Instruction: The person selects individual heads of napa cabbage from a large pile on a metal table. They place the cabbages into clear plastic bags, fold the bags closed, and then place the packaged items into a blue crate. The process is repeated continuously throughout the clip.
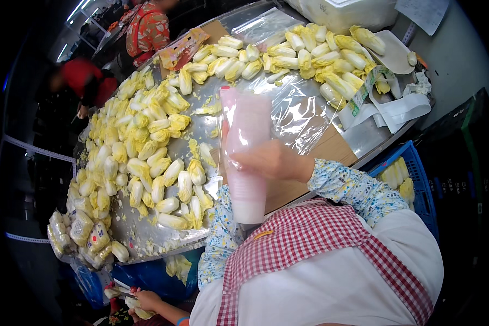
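Note:
A long pinkish-white bundle (pixel 249 130), ribbed toward its lower end and wrapped in clear plastic, stands upright before my chest. My right hand (pixel 274 160) presses against its right side, the fingers bent around its front. Most of my left hand (pixel 225 130) is behind the bundle; a strip of finger shows at its left edge, against the wrap. What the wrap contains I cannot make out. Just right of the bundle, shiny clear plastic film (pixel 304 111) lies over a brown board (pixel 331 145) on the metal table (pixel 146 231).
Trimmed napa cabbages (pixel 141 125) heap along the left and far sides. Bagged cabbages (pixel 89 233) lie at the left corner. White strips (pixel 402 111) hang near the right edge, above a blue crate (pixel 418 179). A co-worker's hands (pixel 146 301) hold a knife and cabbage at lower left.

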### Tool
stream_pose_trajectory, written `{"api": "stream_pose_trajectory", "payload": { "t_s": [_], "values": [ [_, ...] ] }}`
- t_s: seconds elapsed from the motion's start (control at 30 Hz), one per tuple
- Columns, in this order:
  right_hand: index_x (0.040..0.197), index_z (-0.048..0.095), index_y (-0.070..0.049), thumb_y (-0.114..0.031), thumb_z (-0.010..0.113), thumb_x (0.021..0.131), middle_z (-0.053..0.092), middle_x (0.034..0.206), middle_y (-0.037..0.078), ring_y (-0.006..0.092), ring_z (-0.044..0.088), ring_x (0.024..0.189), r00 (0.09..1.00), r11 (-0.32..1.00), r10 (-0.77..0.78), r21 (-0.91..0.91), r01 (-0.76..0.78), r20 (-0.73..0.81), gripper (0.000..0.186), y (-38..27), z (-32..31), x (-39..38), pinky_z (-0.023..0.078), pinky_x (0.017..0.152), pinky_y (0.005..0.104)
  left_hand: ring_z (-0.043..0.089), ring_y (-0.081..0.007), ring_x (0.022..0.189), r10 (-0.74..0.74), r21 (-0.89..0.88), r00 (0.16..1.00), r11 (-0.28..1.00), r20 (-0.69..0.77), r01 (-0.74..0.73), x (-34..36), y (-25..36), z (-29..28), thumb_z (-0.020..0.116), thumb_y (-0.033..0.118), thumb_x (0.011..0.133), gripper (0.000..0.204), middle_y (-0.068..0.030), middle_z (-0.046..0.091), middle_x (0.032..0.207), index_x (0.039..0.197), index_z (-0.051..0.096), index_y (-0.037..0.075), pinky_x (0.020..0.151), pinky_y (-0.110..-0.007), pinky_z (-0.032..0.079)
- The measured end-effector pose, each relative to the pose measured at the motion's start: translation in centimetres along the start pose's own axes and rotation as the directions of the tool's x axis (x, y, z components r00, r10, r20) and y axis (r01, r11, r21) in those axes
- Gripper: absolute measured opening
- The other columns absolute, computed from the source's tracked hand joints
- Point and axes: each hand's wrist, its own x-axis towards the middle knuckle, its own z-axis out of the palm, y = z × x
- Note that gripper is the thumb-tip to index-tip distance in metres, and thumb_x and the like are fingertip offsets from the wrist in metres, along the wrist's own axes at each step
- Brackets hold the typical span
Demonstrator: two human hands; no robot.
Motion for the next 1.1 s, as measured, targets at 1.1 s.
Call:
{"api": "stream_pose_trajectory", "payload": {
  "t_s": [1.1],
  "values": [
    [0.133,0.048,-0.002,-0.022,0.08,0.081,0.061,0.121,0.007,0.0133,0.056,0.112,0.548,0.256,0.786,0.655,-0.711,0.288,0.064,8.2,3.3,-14.3,0.048,0.092,0.0286,0.065,-0.0354,0.066,-0.292,0.552,0.917,-0.734,0.271,-0.397,-3.0,8.2,14.1,0.062,0.037,0.093,0.035,-0.0205,0.066,0.079,0.091,0.068,0.002,0.064,-0.042,0.051]
  ]
}}
